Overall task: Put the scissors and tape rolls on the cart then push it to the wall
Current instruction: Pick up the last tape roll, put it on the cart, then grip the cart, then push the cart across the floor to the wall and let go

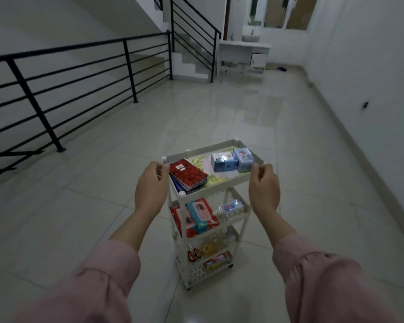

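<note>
1. Head view: a white four-tier plastic cart [229, 194] stands on the pale tiled floor [103, 206], roughly in the middle of the open landing.
2. The left hand [151, 188] is closed on the cart's top-tier rim at its left corner; the right hand [264, 187] pinches the same rim at the right corner. Both arms wear pink sleeves [107, 271].
3. On the cart's top tier a red spiral notebook [188, 174] lies on a small stack at the left, and blue-and-white boxes [231, 162] sit at the right, on a green-patterned liner.
4. On the second tier down lie a red pack and a teal pack [196, 215], with a small blue-and-white pack [233, 205] to their right.
5. The scissors [193, 254], with orange-and-black handles, lie on the cart's third tier at its left; the clear tape rolls [209, 248] sit just beside them to the right, blurred.
6. A red-and-yellow pack [216, 262] lies on the cart's bottom tier.
7. A black metal railing [56, 73] runs left of the cart; stairs rise beyond it.
8. A white table [243, 57] stands far ahead of the cart, and a white wall [371, 78] runs along the cart's right, well apart from it.
</note>
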`<action>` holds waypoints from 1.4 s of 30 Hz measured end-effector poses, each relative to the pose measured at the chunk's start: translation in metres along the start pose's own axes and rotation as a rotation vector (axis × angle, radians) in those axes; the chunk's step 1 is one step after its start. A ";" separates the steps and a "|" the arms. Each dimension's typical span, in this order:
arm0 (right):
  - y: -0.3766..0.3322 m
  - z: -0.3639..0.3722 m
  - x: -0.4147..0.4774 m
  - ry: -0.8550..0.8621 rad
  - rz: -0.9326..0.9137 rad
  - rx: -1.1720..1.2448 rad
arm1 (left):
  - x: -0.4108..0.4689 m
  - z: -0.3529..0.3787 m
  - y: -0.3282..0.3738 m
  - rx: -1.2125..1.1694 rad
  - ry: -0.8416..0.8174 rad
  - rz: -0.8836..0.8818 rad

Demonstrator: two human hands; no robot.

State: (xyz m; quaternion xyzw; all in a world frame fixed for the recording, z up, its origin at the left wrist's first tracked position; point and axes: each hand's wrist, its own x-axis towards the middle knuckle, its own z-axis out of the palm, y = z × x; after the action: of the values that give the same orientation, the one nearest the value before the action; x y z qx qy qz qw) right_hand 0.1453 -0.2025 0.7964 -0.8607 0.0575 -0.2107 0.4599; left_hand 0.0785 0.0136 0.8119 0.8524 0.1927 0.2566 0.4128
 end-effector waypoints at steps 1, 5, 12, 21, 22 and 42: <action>-0.014 -0.005 0.008 -0.069 -0.006 -0.029 | 0.010 -0.007 0.010 0.005 -0.081 -0.013; -0.047 -0.018 0.024 -0.305 -0.005 -0.097 | 0.038 -0.019 0.027 0.025 -0.278 -0.034; -0.038 -0.004 0.056 -0.500 0.053 -0.210 | 0.078 0.004 0.006 0.177 -0.321 0.053; -0.023 0.053 0.123 -0.362 0.211 -0.174 | 0.161 0.076 0.006 0.200 -0.504 0.277; -0.022 0.056 0.128 -0.334 0.214 -0.164 | 0.172 0.084 0.002 0.208 -0.535 0.297; -0.062 0.139 -0.014 0.167 0.723 -0.178 | 0.247 0.145 -0.049 0.097 -1.247 0.532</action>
State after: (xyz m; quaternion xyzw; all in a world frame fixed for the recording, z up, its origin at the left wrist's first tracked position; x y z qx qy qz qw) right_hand 0.1846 -0.0567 0.7753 -0.8014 0.4126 -0.0985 0.4216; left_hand 0.3553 0.0882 0.7651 0.8769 -0.2862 -0.1989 0.3311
